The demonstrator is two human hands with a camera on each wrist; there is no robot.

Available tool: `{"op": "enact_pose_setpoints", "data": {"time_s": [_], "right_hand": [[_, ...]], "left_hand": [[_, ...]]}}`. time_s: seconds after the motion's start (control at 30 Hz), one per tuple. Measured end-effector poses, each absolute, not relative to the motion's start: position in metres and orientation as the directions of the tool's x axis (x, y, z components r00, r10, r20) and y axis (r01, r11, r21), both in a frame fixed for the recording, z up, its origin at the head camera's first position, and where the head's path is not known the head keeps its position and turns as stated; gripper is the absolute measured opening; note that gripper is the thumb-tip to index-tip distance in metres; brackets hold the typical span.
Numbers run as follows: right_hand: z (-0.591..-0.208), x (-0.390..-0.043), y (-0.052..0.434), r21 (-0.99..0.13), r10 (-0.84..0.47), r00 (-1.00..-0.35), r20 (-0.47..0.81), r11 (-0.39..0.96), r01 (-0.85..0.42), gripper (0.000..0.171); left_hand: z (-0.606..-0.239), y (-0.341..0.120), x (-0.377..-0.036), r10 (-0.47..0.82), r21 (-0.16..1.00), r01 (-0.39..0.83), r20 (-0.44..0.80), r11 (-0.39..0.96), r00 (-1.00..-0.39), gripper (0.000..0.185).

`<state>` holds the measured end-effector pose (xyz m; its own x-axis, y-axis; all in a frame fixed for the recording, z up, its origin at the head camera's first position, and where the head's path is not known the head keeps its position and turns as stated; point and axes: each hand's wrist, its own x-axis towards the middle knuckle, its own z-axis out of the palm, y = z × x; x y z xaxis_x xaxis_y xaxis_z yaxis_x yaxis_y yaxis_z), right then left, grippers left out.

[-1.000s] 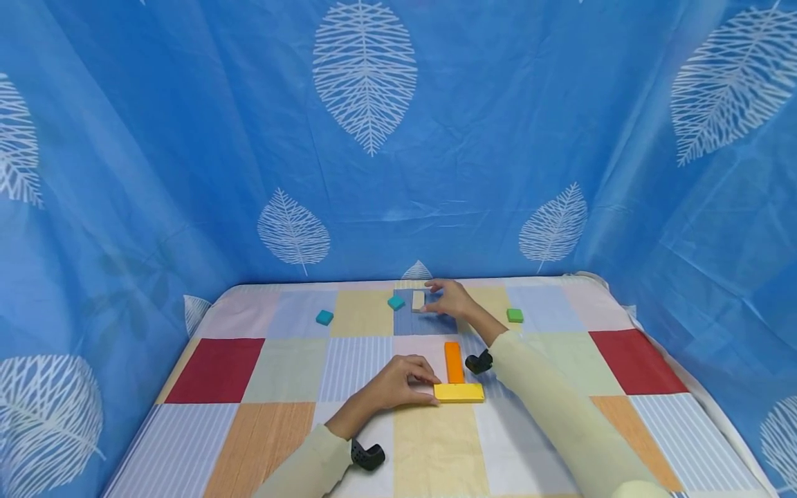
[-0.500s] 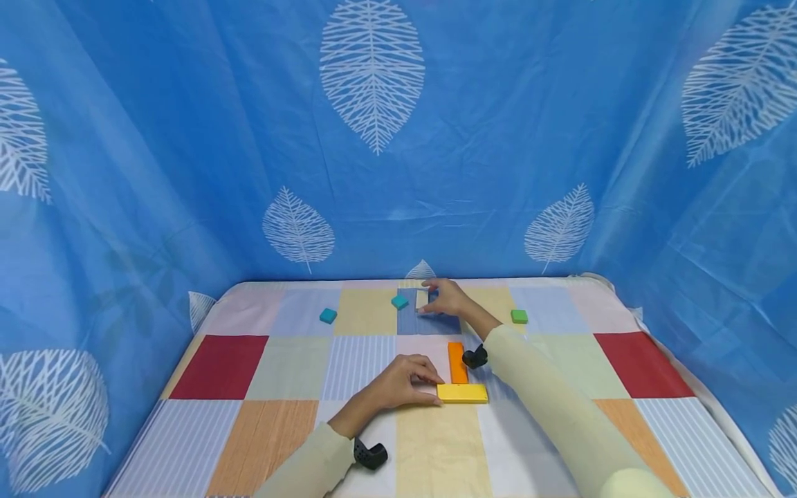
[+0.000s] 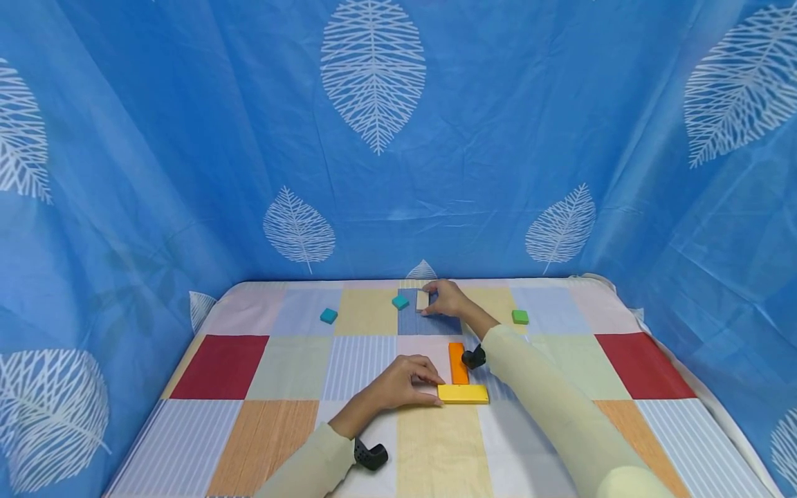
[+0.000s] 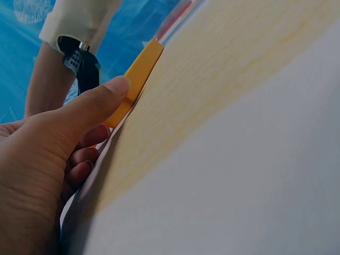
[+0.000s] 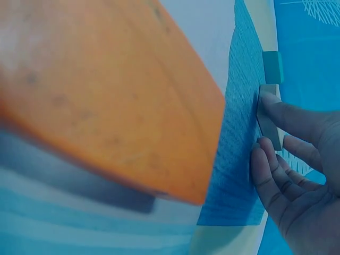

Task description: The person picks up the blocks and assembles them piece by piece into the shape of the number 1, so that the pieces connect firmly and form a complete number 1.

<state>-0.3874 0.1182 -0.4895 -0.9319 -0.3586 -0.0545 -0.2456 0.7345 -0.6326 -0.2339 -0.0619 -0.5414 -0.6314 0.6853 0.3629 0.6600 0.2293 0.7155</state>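
A broad stretch of patchwork cloth [image 3: 292, 370] lies open between the left grip [image 3: 401, 382] and the outer teal block [image 3: 328, 315], passable from the left. The orange block [image 3: 458, 363] and yellow block [image 3: 463, 394] bar the middle. The right forearm [image 3: 548, 401] cuts across from the near edge; the green block [image 3: 519, 317] is reachable from its right. Clearance between the right wrist camera [image 3: 474, 357] and the orange block is hard to judge. Only a narrow gap separates the inner teal block [image 3: 400, 302] from the cream block [image 3: 423, 301], whose right side the right grip [image 3: 450, 299] fills. The blue curtain [image 3: 467, 173] closes the back.
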Motion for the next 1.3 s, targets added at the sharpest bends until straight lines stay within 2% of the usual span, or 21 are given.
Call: {"op": "enact_pose_setpoints", "data": {"time_s": [0.4,0.67,1.3], "right_hand": [[-0.484,-0.385,0.123,-0.622,-0.370,-0.927,-0.065,0.742,-0.252,0.060],[-0.476,-0.374,0.132,-0.683,-0.364,-0.927,-0.089,0.700,-0.209,0.059],[-0.472,-0.360,0.154,-0.730,-0.382,-0.924,-0.033,0.641,-0.239,0.056]], "left_hand": [[-0.543,-0.062,-0.234,0.690,0.705,0.668,0.363,0.237,-0.627,0.029],[-0.544,-0.062,-0.234,0.687,0.704,0.672,0.371,0.231,-0.625,0.029],[-0.543,-0.060,-0.234,0.681,0.694,0.692,0.410,0.199,-0.607,0.028]]}}
